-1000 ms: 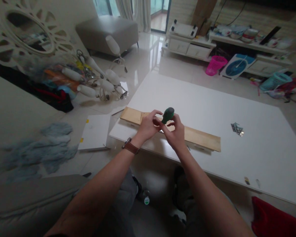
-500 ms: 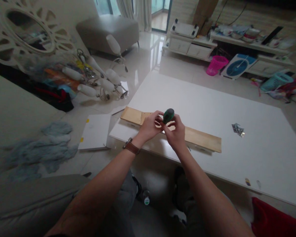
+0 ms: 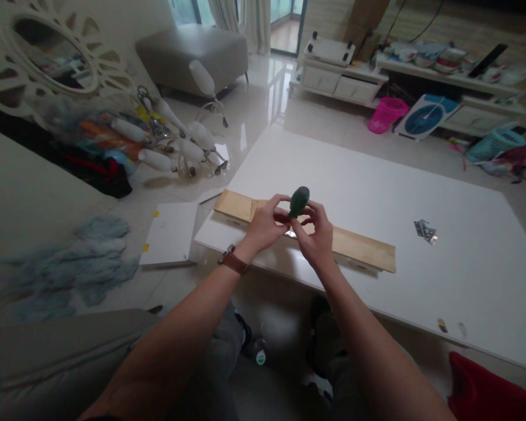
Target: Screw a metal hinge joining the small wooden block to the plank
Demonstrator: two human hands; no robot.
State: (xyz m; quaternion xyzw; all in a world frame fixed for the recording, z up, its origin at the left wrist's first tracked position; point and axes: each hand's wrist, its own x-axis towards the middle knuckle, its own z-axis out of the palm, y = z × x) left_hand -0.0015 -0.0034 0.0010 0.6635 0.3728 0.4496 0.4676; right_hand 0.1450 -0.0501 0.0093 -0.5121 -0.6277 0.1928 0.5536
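A green-handled screwdriver [image 3: 298, 200] stands upright over a long wooden board [image 3: 359, 245] that lies on a white panel [image 3: 377, 193]. My right hand [image 3: 318, 237] grips the screwdriver's handle from the right with curled fingers. My left hand [image 3: 265, 222], with a brown watch strap at its wrist, pinches around the tool's shaft just below the handle. A small metal piece [image 3: 290, 234] shows on the board under my hands. The screwdriver's tip is hidden behind my fingers.
A small pile of metal hardware [image 3: 425, 230] lies on the white panel to the right. A smaller white panel [image 3: 170, 234] rests on the floor at left, beside a chandelier [image 3: 179, 146]. A red object [image 3: 491, 392] sits at the lower right. A pink basket [image 3: 386, 114] stands beyond.
The screwdriver handle has risen slightly and my right hand's fingers have shifted around it. My left hand stays in the same place on the shaft.
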